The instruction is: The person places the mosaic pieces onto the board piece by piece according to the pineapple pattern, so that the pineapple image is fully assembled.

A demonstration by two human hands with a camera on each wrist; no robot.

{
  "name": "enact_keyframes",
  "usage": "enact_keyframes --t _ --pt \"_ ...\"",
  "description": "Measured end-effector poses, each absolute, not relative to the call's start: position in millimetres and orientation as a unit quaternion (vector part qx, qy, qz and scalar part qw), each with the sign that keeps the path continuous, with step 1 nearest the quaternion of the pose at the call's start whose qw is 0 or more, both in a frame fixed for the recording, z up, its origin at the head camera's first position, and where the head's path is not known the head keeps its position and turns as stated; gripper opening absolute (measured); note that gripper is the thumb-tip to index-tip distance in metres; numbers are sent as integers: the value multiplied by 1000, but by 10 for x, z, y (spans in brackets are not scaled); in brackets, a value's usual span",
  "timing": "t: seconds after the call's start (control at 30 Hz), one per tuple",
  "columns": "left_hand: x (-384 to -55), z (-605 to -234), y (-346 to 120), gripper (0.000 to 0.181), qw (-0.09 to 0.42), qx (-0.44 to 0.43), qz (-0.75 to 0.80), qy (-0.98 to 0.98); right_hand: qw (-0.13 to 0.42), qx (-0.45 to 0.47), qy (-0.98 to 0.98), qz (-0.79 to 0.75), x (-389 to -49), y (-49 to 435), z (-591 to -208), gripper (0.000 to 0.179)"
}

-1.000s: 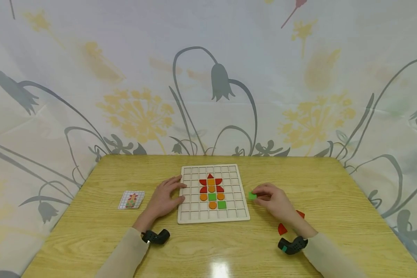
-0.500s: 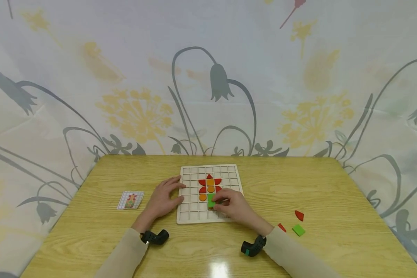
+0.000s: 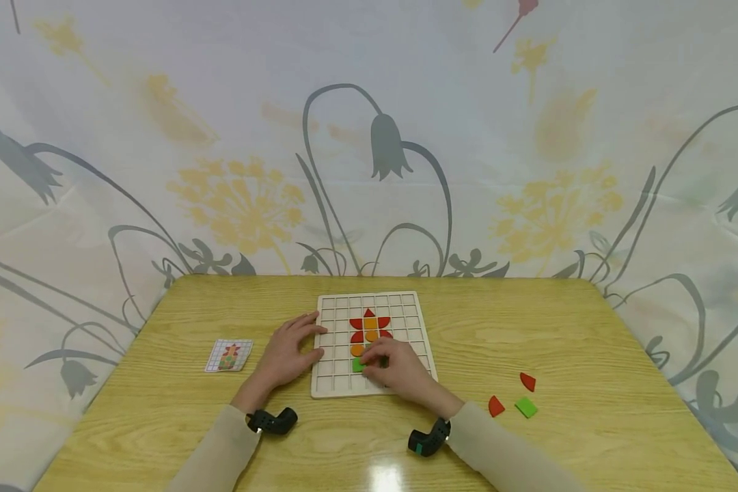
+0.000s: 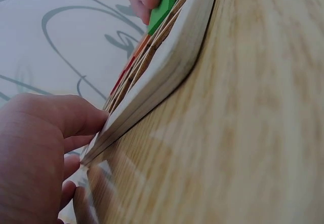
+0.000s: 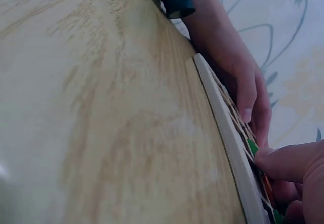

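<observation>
My right hand [image 3: 398, 372] pinches a green square tile [image 3: 357, 365] at a lower cell of the wooden grid board [image 3: 333, 384]. In the left wrist view that green tile [image 4: 161, 13] sits slightly tilted at the board's surface. My left hand [image 3: 288, 350] rests against the board's left edge, fingers extended and touching the rim. On the board, red pieces [image 3: 385, 322] surround an orange square [image 3: 370, 324], with orange discs [image 3: 357, 350] below. My right hand hides part of the pattern beneath it.
Right of the board lie two red quarter-circle tiles [image 3: 528, 381] and a loose green square tile [image 3: 526, 407]. A printed pattern card [image 3: 229, 355] lies to the left on the wooden table [image 3: 320, 444]. A flower-printed curtain [image 3: 270, 137] hangs behind.
My right hand has carried the green tile leftward from beside the board onto it, then to a cell left of centre. The loose tiles on the right have come into view. My left hand stays put.
</observation>
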State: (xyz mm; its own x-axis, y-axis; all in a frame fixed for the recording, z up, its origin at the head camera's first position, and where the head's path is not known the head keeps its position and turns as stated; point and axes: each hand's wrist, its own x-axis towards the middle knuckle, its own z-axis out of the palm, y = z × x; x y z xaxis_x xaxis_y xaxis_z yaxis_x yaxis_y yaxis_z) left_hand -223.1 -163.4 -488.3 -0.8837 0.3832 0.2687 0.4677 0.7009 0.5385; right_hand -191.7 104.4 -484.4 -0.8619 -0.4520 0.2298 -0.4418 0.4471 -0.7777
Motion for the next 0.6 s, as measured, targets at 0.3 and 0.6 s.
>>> enact_keyframes --t 0.3,0.6 --pt "-2239 -4878 -1634 37 75 -233 -309 -919 -12 -266 863 -429 -1883 1006 -4842 8" --pt "-2236 -4882 -1628 37 68 -227 -311 -920 -11 -271 867 -418 -1847 1000 -4797 8"
